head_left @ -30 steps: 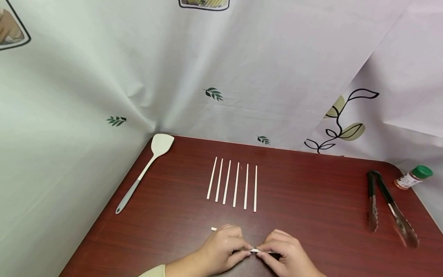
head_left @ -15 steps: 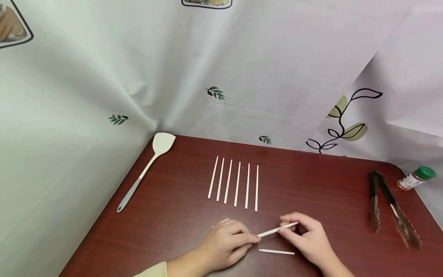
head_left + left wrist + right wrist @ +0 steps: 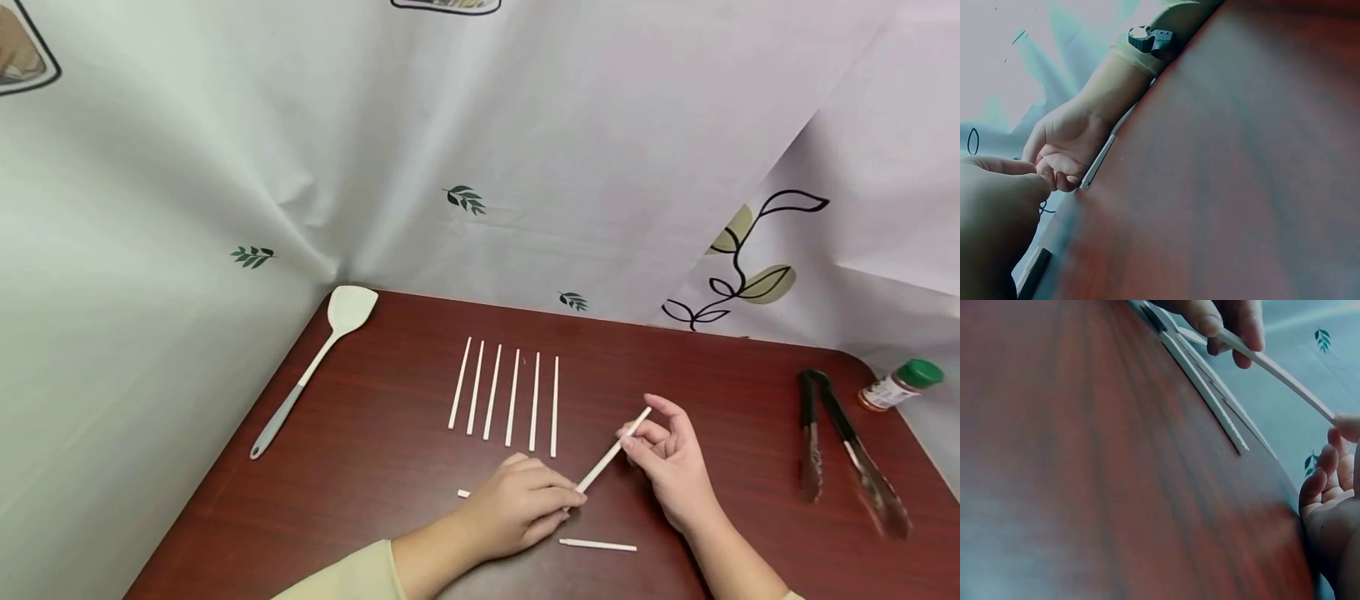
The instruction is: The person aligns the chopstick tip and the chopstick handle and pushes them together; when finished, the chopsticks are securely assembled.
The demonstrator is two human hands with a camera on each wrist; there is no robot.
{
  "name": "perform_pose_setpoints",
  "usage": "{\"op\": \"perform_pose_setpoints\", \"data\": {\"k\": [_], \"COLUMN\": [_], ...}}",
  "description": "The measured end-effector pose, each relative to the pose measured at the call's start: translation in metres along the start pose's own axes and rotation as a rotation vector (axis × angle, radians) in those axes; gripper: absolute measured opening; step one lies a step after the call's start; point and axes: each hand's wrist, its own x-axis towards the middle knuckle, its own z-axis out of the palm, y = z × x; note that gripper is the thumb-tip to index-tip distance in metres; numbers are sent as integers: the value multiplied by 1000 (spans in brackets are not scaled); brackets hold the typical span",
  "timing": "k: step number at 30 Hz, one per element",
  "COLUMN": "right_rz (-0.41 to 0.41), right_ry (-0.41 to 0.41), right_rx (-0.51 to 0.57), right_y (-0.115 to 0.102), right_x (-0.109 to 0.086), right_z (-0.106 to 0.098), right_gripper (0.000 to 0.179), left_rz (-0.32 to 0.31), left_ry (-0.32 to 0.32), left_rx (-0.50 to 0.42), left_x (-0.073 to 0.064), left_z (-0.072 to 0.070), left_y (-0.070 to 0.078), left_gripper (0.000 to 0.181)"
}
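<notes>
A slim white stick [image 3: 602, 463] slants between my two hands, its right end higher in the head view. My left hand [image 3: 523, 507], palm down, pinches its lower end. Thumb and fingers of my right hand [image 3: 675, 471] grip it near the upper end, the index fingertip reaching to its tip. Its white length [image 3: 1297, 386] also crosses the right wrist view. In front of the hands lies a shorter white stick [image 3: 600, 546] with a narrowed left end. Another white stick end [image 3: 463, 493] peeks out left of my left hand, the remainder hidden.
Several white sticks [image 3: 513, 398] lie in a spaced row behind the hands. A spatula [image 3: 315, 367] rests along the left edge. Tongs [image 3: 840, 433] and a green-capped jar [image 3: 900, 385] sit at the right. Printed fabric [image 3: 525, 208] walls off the back and left of the table.
The hands, earlier close together low over the table, have parted and moved forward, the right one also rightward. The stick between them has tilted steeper, and the short stick in front is now uncovered.
</notes>
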Motion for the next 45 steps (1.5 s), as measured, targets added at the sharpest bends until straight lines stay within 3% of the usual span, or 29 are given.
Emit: {"op": "perform_pose_setpoints", "data": {"k": [5, 9, 12, 16, 20, 25, 31, 38, 45], "right_rz": [9, 16, -38, -82, -2, 124, 145, 90, -16], "right_ry": [16, 29, 10, 4, -16, -39, -44, -80, -34], "right_rx": [-68, -190, -372, -709, -951, -1106, -1192, -1230, -1189], "right_y": [4, 8, 11, 13, 14, 16, 20, 25, 29], "right_x": [11, 21, 31, 45, 56, 67, 73, 73, 72], "right_z": [-2, -3, -4, -3, 2, 8, 11, 10, 12], "right_gripper": [59, 55, 53, 50, 48, 44, 43, 50, 33], "left_rz": [-25, -66, -108, -183, -218, -236, -275, -339, -371], "left_ry": [-24, -69, -97, -142, -204, -252, -290, -319, -312], "left_rx": [15, 30, 83, 118, 133, 188, 190, 210, 290], "left_x": [5, 9, 14, 20, 23, 24, 27, 30, 33], "left_z": [4, 9, 13, 19, 21, 25, 27, 26, 29], "left_y": [-3, -4, -8, -15, -19, -19, -18, -17, -18], "left_gripper": [23, 26, 34, 44, 39, 35, 34, 33, 32]}}
